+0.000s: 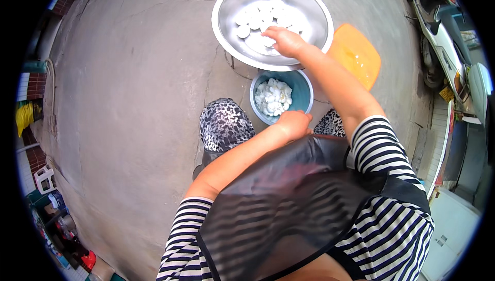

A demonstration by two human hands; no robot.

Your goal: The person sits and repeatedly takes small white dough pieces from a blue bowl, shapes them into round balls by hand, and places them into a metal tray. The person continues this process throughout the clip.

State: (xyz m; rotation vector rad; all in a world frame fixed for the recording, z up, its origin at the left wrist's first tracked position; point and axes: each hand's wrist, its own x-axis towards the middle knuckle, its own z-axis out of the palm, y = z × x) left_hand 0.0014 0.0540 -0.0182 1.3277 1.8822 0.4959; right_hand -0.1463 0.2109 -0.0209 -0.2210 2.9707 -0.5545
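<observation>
A wide steel basin (pixel 232 50) holds several white, round eggs (pixel 243 31). My right hand (pixel 285 41) reaches over its right side, fingertips around or just above an egg; whether they grip it cannot be told. Below the basin, a blue-green bucket (pixel 303 91) contains a heap of broken white eggshells (pixel 272 97). My left hand (pixel 294 125) is curled at the bucket's near rim, beside the dark apron (pixel 286 188); its fingers are partly hidden, and what it may hold does not show.
The basin stands on a thin metal stand (pixel 232 62). An orange plastic board or stool top (pixel 357 54), wet in spots, lies right of the basin. My knees flank the bucket. A scooter (pixel 444 45) stands at the far right; a white stool (pixel 45 179) is at the left wall.
</observation>
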